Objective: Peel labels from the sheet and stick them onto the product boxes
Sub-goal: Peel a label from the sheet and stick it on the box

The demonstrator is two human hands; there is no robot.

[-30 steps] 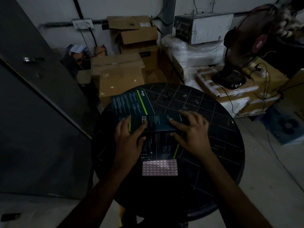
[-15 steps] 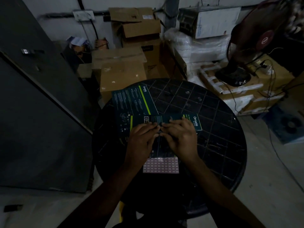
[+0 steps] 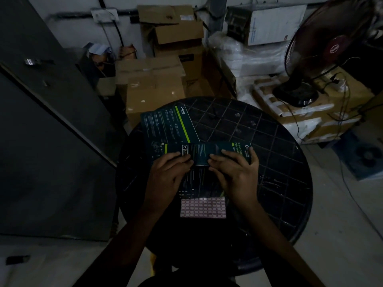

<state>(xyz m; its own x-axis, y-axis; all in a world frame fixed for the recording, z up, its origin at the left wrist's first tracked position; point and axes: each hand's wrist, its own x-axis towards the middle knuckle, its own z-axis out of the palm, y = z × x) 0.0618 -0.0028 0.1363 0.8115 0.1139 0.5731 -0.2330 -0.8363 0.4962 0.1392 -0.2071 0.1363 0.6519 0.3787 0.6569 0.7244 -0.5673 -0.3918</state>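
A dim storeroom is surrounding a round black table point(image 3: 275, 162) with a grid-lined top. Cardboard cartons point(image 3: 153, 88) are standing stacked at the far side, a fan point(image 3: 323, 48) at far right, a dark panel point(image 3: 41, 121) at left. Two dark product boxes are lying on the table: the far box point(image 3: 167, 125) at far left, the near box point(image 3: 207, 151) overlapping it. The left hand point(image 3: 167, 175) and right hand point(image 3: 238, 172) are resting flat on the near box, fingers extended. The label sheet point(image 3: 203, 207) is lying nearest, between the wrists.
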